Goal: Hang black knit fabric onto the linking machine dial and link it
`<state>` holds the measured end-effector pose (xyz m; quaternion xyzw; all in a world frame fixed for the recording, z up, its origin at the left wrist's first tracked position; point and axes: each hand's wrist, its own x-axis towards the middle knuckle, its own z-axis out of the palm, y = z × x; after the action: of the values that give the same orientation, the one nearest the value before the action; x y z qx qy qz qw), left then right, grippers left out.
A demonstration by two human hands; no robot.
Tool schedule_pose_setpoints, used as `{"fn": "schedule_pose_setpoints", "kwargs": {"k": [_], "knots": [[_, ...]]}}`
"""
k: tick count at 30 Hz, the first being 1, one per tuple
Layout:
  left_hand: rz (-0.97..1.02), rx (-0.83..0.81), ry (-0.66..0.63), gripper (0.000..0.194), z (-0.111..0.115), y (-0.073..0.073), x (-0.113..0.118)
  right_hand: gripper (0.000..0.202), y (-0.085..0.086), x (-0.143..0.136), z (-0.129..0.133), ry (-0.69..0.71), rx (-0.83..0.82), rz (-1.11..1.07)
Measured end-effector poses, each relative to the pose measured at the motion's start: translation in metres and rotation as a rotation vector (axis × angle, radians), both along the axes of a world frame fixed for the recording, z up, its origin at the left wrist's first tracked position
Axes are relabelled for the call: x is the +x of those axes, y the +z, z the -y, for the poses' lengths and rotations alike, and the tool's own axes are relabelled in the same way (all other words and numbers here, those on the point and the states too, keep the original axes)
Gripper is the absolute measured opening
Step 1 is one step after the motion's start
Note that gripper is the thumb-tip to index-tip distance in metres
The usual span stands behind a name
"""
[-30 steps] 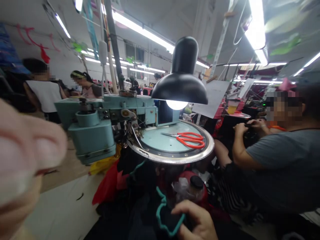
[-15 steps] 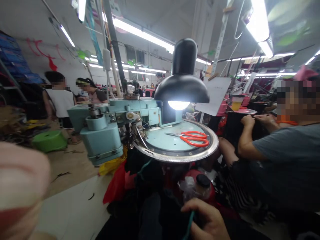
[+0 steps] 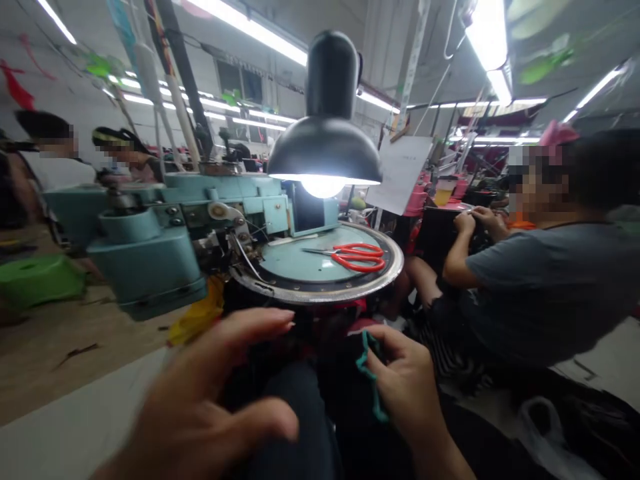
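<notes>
My left hand [image 3: 215, 400], blurred by motion, is at the lower left with thumb and fingers apart and nothing between them. To its right, my right hand [image 3: 403, 377] pinches a teal yarn [image 3: 374, 393] that dangles below the fingertips. Dark cloth lies beneath both hands, its outline hard to make out. Beyond them is a teal machine [image 3: 150, 257] with a round metal-rimmed plate [image 3: 320, 293]. Scissors with red handles [image 3: 359, 257] rest on that plate, their blades pointing left.
A black lamp [image 3: 325, 147] hangs lit over the plate. At the right sits a person in a grey shirt [image 3: 555, 267]; two people are at the far left. A green stool [image 3: 43, 280] stands on the floor, and a clear plastic bag [image 3: 550, 437] lies lower right.
My left hand has come in from the left edge toward the middle. My right hand has risen with the teal yarn. The view has shifted, so the machine appears further left and higher.
</notes>
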<state>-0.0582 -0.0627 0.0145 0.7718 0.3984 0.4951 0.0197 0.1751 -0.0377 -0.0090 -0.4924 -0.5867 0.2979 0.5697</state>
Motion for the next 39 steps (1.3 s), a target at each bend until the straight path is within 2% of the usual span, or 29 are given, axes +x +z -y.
{"fn": "schedule_pose_setpoints", "kwargs": {"k": [1,2,4,5,6,8,10,11,13,16,17,19,20,22,24,26,27,29,31,33,36,37,39], "knots": [[-0.055,0.044,-0.055,0.082,-0.005,-0.01,0.014,0.014,0.004,-0.004,-0.001,0.011,0.005,-0.002],[-0.097,0.14,-0.086,0.083,-0.01,-0.02,0.026,0.014,0.007,-0.008,-0.003,0.029,0.008,-0.006],[-0.051,0.236,-0.068,0.043,-0.016,-0.035,0.04,0.014,0.009,-0.014,-0.005,0.069,0.009,-0.022],[0.007,0.188,-0.059,0.031,-0.018,-0.037,0.042,0.015,0.008,-0.015,-0.007,0.089,-0.003,-0.04],[0.076,0.071,-0.049,0.025,-0.02,-0.035,0.042,0.018,0.005,-0.015,-0.009,0.114,-0.027,-0.065],[0.208,-0.274,-0.07,0.013,-0.023,-0.023,0.034,0.025,-0.003,-0.012,-0.013,0.176,-0.095,-0.128],[0.305,-0.572,-0.125,0.032,-0.028,-0.007,0.025,0.031,-0.013,-0.008,-0.017,0.252,-0.159,-0.172],[0.334,-0.656,-0.158,0.038,-0.03,-0.001,0.022,0.031,-0.017,-0.007,-0.018,0.287,-0.173,-0.181],[0.342,-0.713,-0.193,0.039,-0.033,0.006,0.018,0.033,-0.022,-0.009,-0.018,0.346,-0.168,-0.189],[0.249,-0.67,-0.217,0.03,-0.036,0.005,0.02,0.057,-0.018,-0.016,-0.016,0.458,-0.126,-0.277],[0.226,-0.65,-0.219,0.026,-0.036,0.004,0.021,0.06,-0.015,-0.019,-0.016,0.467,-0.107,-0.308],[0.223,-0.633,-0.188,0.019,-0.035,0.002,0.022,0.044,-0.011,-0.023,-0.015,0.398,-0.066,-0.297],[0.238,-0.646,-0.162,0.019,-0.035,0.001,0.022,0.032,-0.01,-0.025,-0.014,0.313,-0.034,-0.246],[0.275,-0.691,-0.119,0.022,-0.034,0.002,0.022,0.016,-0.013,-0.028,-0.009,0.056,0.098,-0.107],[0.29,-0.706,-0.084,0.026,-0.032,0.005,0.023,0.012,-0.02,-0.035,0.001,-0.193,0.262,-0.008],[0.276,-0.67,-0.076,0.027,-0.029,0.007,0.024,0.025,-0.026,-0.044,0.012,-0.263,0.364,0.042],[0.252,-0.649,-0.101,0.026,-0.027,0.008,0.025,0.032,-0.027,-0.048,0.016,-0.223,0.368,0.056],[0.194,-0.605,-0.208,0.025,-0.024,0.009,0.024,0.033,-0.026,-0.053,0.019,-0.088,0.339,0.063],[0.17,-0.523,-0.272,0.025,-0.023,0.01,0.02,0.019,-0.02,-0.05,0.014,-0.003,0.293,0.03],[0.195,-0.448,-0.244,0.018,-0.024,0.01,0.014,0.007,-0.011,-0.043,0.007,0.096,0.206,-0.016],[0.171,-0.559,-0.248,0.051,-0.031,0.009,0.009,0.005,0.001,-0.032,-0.002,0.292,0.082,-0.053],[0.128,-0.611,-0.269,0.05,-0.034,0.009,0.008,0.006,0.003,-0.03,-0.004,0.327,0.078,-0.047],[0.044,-0.626,-0.274,0.026,-0.04,0.009,0.01,0.008,0.004,-0.03,-0.006,0.301,0.13,-0.002]]}}
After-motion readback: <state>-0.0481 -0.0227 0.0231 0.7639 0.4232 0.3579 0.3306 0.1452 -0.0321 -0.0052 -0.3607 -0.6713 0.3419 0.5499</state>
